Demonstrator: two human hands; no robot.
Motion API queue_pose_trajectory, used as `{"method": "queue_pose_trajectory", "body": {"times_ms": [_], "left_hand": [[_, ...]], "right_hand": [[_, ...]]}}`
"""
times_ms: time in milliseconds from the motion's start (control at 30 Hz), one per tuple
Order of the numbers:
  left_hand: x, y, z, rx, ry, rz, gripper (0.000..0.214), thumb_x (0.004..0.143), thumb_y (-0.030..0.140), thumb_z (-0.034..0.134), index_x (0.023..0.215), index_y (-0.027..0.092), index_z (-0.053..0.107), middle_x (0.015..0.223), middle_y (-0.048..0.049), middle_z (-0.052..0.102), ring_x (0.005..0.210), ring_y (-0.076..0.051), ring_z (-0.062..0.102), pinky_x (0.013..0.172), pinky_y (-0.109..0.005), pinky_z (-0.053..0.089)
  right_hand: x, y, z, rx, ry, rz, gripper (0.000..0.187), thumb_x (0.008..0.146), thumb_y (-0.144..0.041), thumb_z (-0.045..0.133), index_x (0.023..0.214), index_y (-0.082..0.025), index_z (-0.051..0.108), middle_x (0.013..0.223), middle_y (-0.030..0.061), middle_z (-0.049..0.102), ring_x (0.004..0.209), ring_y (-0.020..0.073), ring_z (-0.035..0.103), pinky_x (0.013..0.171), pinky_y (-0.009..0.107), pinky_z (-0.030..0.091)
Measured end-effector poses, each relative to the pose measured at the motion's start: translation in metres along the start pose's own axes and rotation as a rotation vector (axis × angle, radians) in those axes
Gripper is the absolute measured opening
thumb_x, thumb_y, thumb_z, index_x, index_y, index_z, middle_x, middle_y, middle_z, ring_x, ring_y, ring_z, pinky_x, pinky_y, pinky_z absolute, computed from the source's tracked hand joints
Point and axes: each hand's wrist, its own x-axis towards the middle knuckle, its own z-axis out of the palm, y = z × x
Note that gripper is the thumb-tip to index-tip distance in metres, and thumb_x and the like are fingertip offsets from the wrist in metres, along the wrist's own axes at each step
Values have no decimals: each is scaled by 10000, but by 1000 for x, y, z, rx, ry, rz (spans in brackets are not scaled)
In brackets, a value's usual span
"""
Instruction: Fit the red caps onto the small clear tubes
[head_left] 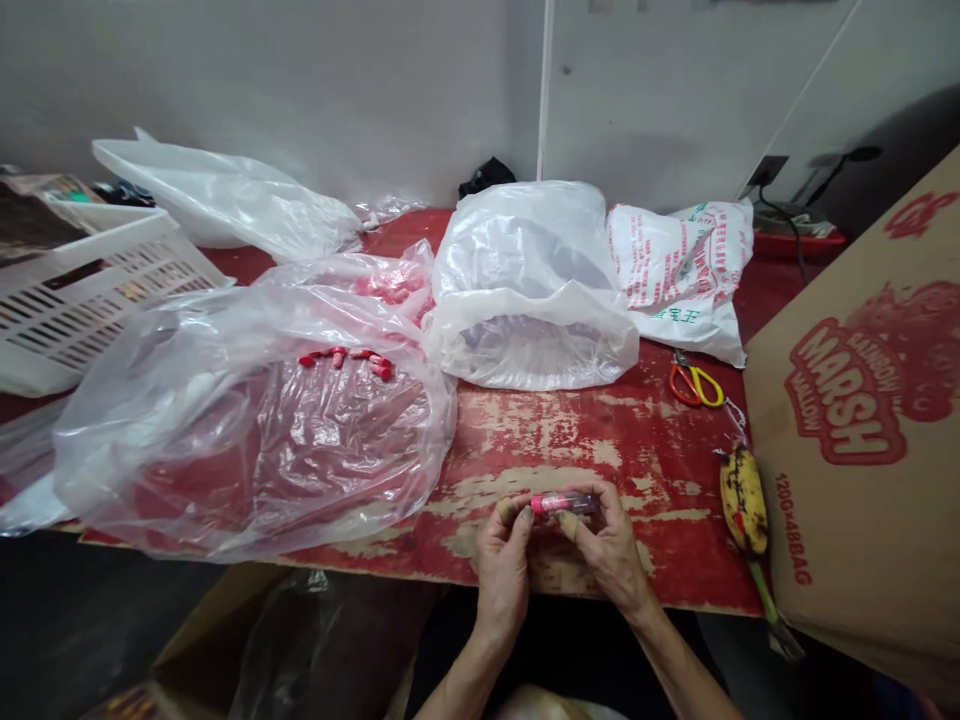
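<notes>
Both my hands meet over the front edge of the worn red table (570, 440). Between them lies a small clear tube with a pink-red cap (564, 503), held level. My left hand (501, 560) pinches the capped end with closed fingers. The clear end sits in my right hand (611, 545), whose fingers are curled round it. Further back on the left, a large clear plastic bag (247, 440) holds several loose red caps (346, 358).
A white plastic bag (529, 290) stands open at centre back, a printed bag (682, 270) to its right. Orange-yellow scissors (694, 384) and a spotted banana (744, 500) lie right. A cardboard box (870, 430) fills the right side; a white basket (82, 290) sits left.
</notes>
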Motion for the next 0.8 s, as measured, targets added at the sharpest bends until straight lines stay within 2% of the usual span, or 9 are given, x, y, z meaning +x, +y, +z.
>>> {"method": "queue_pose_trajectory", "body": {"times_ms": [100, 200, 400, 467, 567, 667, 733, 800], "left_hand": [[-3, 2, 0, 4, -39, -35, 281, 703, 368, 719, 884, 154, 685, 851, -42, 702, 766, -159, 643, 759, -275, 497], [-6, 2, 2, 21, -76, -49, 289, 706, 365, 715, 909, 160, 700, 876, -61, 715, 782, -176, 652, 764, -287, 504], [-8, 2, 5, -31, -111, -70, 285, 716, 355, 694, 940, 178, 701, 910, -69, 718, 833, -199, 662, 839, -333, 499], [-7, 4, 5, 2, -132, -65, 305, 719, 364, 683, 957, 174, 702, 921, -77, 714, 873, -212, 657, 862, -344, 492], [-2, 8, 4, 173, -211, -7, 308, 757, 341, 629, 1009, 178, 698, 981, -86, 698, 970, -229, 626, 905, -359, 472], [5, 10, 1, 454, -273, 145, 277, 793, 249, 546, 1016, 207, 705, 999, -74, 682, 990, -222, 598, 936, -382, 450], [8, 8, -1, 603, -272, 231, 297, 794, 201, 509, 1016, 216, 706, 965, -71, 677, 952, -216, 597, 925, -393, 453], [10, 6, -4, 674, -215, 293, 317, 788, 196, 506, 1046, 197, 692, 957, -84, 668, 936, -218, 604, 904, -397, 465]], "right_hand": [[-2, 6, 1, -92, 31, -47, 230, 808, -345, 628, 987, -241, 529, 944, 40, 667, 827, 174, 663, 677, 269, 557], [-2, 17, 5, -194, 68, -132, 332, 835, -345, 589, 1139, -245, 499, 979, 60, 668, 828, 187, 676, 668, 283, 580], [-4, 41, 15, -418, 132, -430, 478, 899, -299, 510, 1349, -261, 353, 1088, 99, 634, 933, 215, 659, 756, 363, 588], [-4, 45, 16, -469, 156, -474, 505, 913, -284, 479, 1385, -248, 304, 1120, 119, 621, 970, 229, 647, 772, 385, 582], [-3, 43, 13, -572, 172, -451, 511, 923, -297, 450, 1402, -226, 285, 1171, 147, 598, 994, 248, 636, 784, 407, 573], [2, 34, 5, -679, 91, -428, 531, 925, -305, 441, 1419, -227, 264, 1190, 136, 587, 1012, 247, 620, 820, 412, 552], [6, 28, -1, -741, 32, -454, 553, 924, -276, 431, 1436, -224, 228, 1182, 130, 585, 1014, 242, 607, 826, 404, 542], [10, 25, -5, -823, 23, -508, 570, 915, -225, 427, 1442, -215, 211, 1148, 130, 589, 996, 244, 595, 824, 411, 529]]}}
